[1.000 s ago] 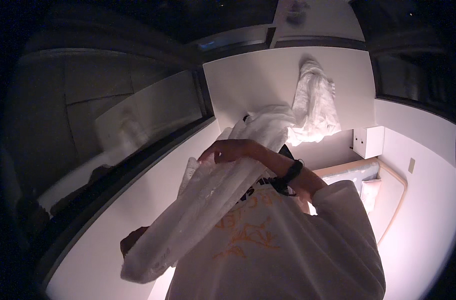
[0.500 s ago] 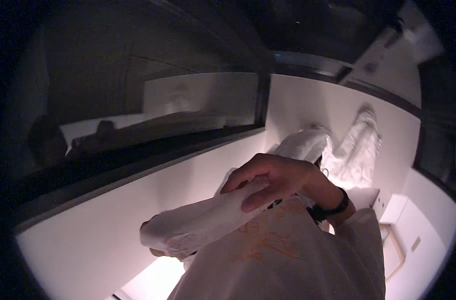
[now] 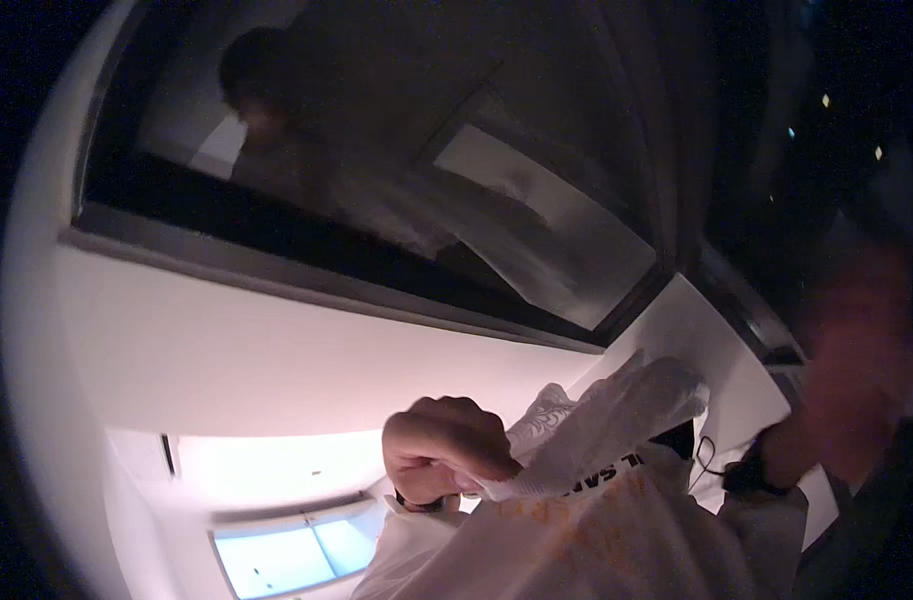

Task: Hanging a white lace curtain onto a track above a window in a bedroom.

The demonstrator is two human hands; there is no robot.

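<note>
My left hand (image 3: 444, 448) is closed in a fist, with its fingers round the near end of a thin white cloth (image 3: 621, 420). From there the cloth stretches right and away in loose folds, part of it with a pale swirling pattern. Its far part lies in front of the white wall corner. My right hand (image 3: 856, 340) is raised at the far right, apart from the cloth. Motion and dim light smear its fingers. A dark band (image 3: 746, 475) sits on the right wrist. Below the cloth is my white shirt (image 3: 596, 545) with orange print.
A large dark window (image 3: 376, 150) with a dark frame (image 3: 326, 285) spans the upper part and mirrors a person. Beneath it runs a pale wall (image 3: 246, 350). A bluish lit panel (image 3: 286, 555) is at lower left. A thin dark cord (image 3: 704, 462) loops near my right wrist.
My right hand has left the white cloth and moved up to the far right. The left fist now shows at the cloth's end. The view has turned.
</note>
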